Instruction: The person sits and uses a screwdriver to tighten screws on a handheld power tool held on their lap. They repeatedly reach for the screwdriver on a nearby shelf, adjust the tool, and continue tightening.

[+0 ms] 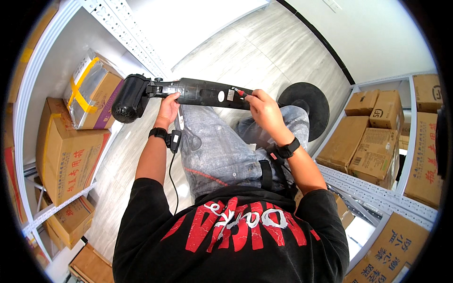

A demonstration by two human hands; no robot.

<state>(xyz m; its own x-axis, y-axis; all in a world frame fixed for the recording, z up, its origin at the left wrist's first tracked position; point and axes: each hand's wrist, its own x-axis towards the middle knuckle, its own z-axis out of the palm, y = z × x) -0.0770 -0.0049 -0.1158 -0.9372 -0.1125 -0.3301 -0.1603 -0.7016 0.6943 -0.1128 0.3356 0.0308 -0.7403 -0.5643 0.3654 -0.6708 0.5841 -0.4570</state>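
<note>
A black fan stand lies sideways across my lap. Its rounded, vented motor housing [130,99] is at the left, and its long column [200,91] runs to the right. The round black base [317,101] shows beyond my knee. My left hand [168,107] is closed round the column near the neck joint, its thumb on top. In my right hand [264,112] is a small red-and-black screwdriver [241,93], gripped between the fingers. Its tip meets the column beside a pale label [230,95]. The join between column and base is partly hidden by my right hand and leg.
Shelves with cardboard boxes [71,158] stand close on the left. More boxes [342,139] fill the metal shelving on the right. Pale wood-look floor [255,42] stretches ahead to a white wall. A cable [175,188] hangs from my left wrist device.
</note>
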